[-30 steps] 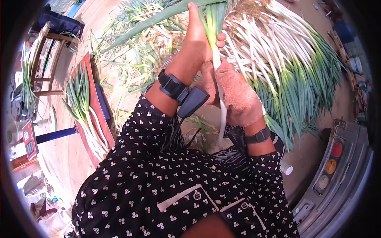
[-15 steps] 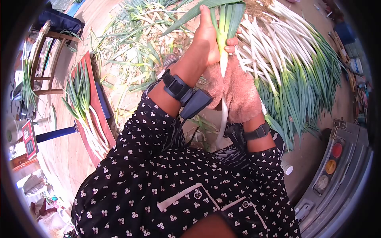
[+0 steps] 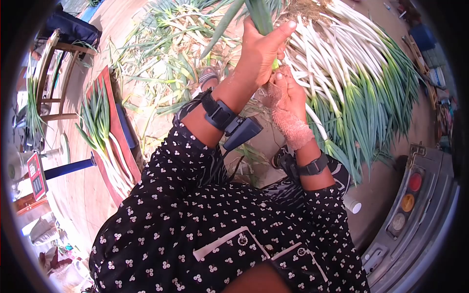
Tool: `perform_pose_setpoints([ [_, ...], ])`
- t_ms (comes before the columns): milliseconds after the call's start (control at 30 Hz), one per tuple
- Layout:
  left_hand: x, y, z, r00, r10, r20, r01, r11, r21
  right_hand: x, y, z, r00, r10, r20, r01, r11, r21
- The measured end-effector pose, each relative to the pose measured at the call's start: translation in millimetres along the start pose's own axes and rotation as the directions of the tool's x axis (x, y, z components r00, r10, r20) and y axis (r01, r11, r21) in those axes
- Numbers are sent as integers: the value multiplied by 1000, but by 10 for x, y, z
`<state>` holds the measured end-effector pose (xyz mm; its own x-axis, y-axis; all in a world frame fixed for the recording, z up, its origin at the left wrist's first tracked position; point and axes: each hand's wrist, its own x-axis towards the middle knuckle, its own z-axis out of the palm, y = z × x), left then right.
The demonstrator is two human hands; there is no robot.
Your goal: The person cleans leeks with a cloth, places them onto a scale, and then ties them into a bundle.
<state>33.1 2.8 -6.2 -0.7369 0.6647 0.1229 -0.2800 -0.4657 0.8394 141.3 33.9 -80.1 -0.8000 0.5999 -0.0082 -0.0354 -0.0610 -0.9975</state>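
the left hand [image 3: 266, 51] has its fingers wrapped round one long green onion [image 3: 259, 17], gripping it low on the leaves, with the thumb jutting out to the side. the leaves rise above that fist, and one hangs off toward the peelings. just below it, the right hand [image 3: 290, 93] has its fingers bent in close together, right up by a bit of pale green stem; i cannot tell whether they have closed on it, as the white end is hidden from where i stand. a fuzzy brown cloth [image 3: 295, 132] bunches round that palm and wrist.

the onion is up in front of the person, between a scatter of peelings [image 3: 181, 53] on one side and a big pile of onions [image 3: 356, 83] on the other, whose white stems lie side by side, green ends fanned outward. a sandal [image 3: 209, 75] shows near the left forearm. a few more onions [image 3: 105, 132] rest on a red board [image 3: 120, 105], near a wooden chair [image 3: 73, 47] and a red scale [image 3: 35, 171].
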Motion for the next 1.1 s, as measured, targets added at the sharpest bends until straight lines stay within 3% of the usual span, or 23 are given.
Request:
perform_pose_setpoints([
  [67, 7, 11, -59, 996, -92, -13, 90, 992, -87, -9, -17, -75, 985, 104, 135, -134, 963, 233],
  [133, 32, 43, -144, 973, -185, 137, 218, 932, -289, -89, -296, -120, 905, 232, 357, -402, 743, 535],
  [167, 46, 58, -178, 951, -217, 219, 288, 881, -376, -162, -291, -135, 954, 127, 273, -222, 910, 350],
  [200, 51, 76, -205, 930, -211, 300, 327, 848, -417, -250, -266, -142, 977, -2, 214, -25, 992, 126],
  [233, 55, 91, -225, 903, -199, 380, 369, 811, -454, -328, -220, -158, 972, -144, 187, 167, 979, -116],
  [267, 67, 102, -238, 871, -180, 457, 414, 770, -485, -370, -155, -197, 939, -285, 193, 337, 872, -354],
  [333, 99, 115, -250, 830, -167, 533, 475, 713, -516, -371, -10, -413, 943, -126, 307, 290, 762, -579],
  [367, 99, 133, -236, 827, -160, 538, 474, 713, -516, -388, -99, -370, 954, -110, 278, 265, 742, -616],
  [400, 98, 149, -231, 825, -153, 544, 472, 715, -516, -372, -264, -278, 971, -55, 232, 178, 815, -551],
  [433, 94, 146, -218, 875, -197, 442, 411, 784, -465, -357, -429, -186, 983, 0, 184, 89, 875, -476],
  [500, 64, 105, -156, 946, -244, 212, 303, 896, -324, -286, -845, 75, 966, 225, 130, -223, 974, -30],
  [533, 53, 71, -124, 953, -265, 146, 297, 915, -274, -259, -716, 103, 996, 72, 50, -59, 974, -220],
  [600, 25, 0, -77, 953, -303, 11, 300, 939, -169, -188, -291, 123, 965, -263, -14, 205, 783, -587],
  [633, 18, -13, -77, 952, -301, 46, 305, 937, -172, -162, -243, 111, 955, -296, -17, 231, 780, -581],
  [733, 95, 15, -195, 933, -264, 246, 345, 850, -398, -50, -239, -3, 987, -113, 117, 141, 954, -263],
  [767, 184, -20, -338, 873, -236, 427, 448, 734, -510, -60, -312, -15, 987, 12, 162, 6, 994, -108],
  [800, 171, 12, -320, 875, -278, 396, 463, 719, -519, -75, -354, 17, 986, 95, 137, -100, 994, 33],
  [867, 158, 71, -271, 872, -357, 336, 489, 686, -539, -103, -391, 90, 957, 262, 122, -287, 906, 311],
  [900, 160, 102, -298, 864, -286, 415, 488, 678, -550, -128, -386, 50, 937, 289, 199, -345, 862, 371],
  [1000, 188, 209, -340, 869, -177, 462, 451, 668, -592, -235, -301, 34, 852, 427, 302, -522, 664, 534],
  [1033, 202, 230, -364, 877, -127, 463, 424, 657, -623, -255, -170, -13, 829, 383, 409, -560, 588, 584],
  [1100, 272, 273, -446, 898, -108, 426, 378, 686, -622, -324, -59, -52, 834, 384, 397, -551, 551, 627],
])
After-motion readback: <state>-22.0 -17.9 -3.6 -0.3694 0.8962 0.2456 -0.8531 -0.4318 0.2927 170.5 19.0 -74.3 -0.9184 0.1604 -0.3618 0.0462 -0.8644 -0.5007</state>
